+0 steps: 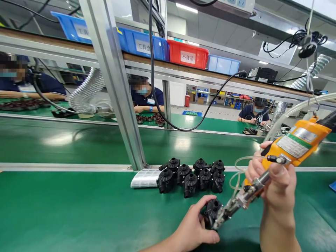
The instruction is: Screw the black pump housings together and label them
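Observation:
My left hand [193, 225] grips a small black pump [213, 209] on the green bench mat, thumb at its lower side and fingers behind it. My right hand [275, 178] is wrapped round an orange power screwdriver [296, 141], held at a slant with its metal nose pointing down and left. The tool's tip reaches the right side of the pump; whether it touches a screw is too small to tell. Thin clear tubing [237, 175] loops beside the tool. Behind my left hand, several similar black pumps [190, 182] stand grouped on the mat.
A white label sheet [145, 178] lies left of the pumps, beside a metal post [115, 87]. A black cable [183, 128] hangs in front. Blue bins [143, 45] and a red bin [188, 55] stand on the shelf above. Several people [147, 92] sit at benches beyond.

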`<state>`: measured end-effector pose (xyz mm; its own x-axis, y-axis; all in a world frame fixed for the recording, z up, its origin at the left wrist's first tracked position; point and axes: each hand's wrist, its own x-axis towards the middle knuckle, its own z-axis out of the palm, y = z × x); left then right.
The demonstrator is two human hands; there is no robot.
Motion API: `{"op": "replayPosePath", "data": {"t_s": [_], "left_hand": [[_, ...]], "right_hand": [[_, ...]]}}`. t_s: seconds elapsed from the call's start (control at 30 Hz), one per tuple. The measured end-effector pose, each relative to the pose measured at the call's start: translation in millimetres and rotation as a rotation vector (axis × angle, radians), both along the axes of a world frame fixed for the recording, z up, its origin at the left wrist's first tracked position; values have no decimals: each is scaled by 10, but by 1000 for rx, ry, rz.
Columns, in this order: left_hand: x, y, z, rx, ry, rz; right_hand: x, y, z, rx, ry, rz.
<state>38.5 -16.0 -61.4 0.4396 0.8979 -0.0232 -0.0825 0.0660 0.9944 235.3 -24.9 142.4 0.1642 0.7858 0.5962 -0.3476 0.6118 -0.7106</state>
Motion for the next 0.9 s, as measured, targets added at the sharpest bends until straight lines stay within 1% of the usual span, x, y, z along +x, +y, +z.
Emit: {"op": "replayPosePath", "data": {"t_s": [0.1,0.2,0.3,0.43,0.53,0.6,0.73,0.9], "left_hand": [[13,2,10,80,-17,5],[17,4,43,145,-37,1],[21,0,73,162,-53,11],[5,1,81,192,-6,10],[1,2,48,190,-1,17],[14,1,11,179,-19,30],[53,2,-49,146,-63,36],[73,10,-18,173,-142,0]], "right_hand": [[-243,92,-74,17,-28,2],[-367,161,-136,15,-87,-31],[-380,147,-146,24,-127,-31],[-369,46,-104,50,-150,32],[-382,-7,-86,52,-186,-8],[-387,-15,-92,61,-213,-39],[-383,6,-131,60,-211,-52],[-396,40,-155,65,-157,-20]]}}
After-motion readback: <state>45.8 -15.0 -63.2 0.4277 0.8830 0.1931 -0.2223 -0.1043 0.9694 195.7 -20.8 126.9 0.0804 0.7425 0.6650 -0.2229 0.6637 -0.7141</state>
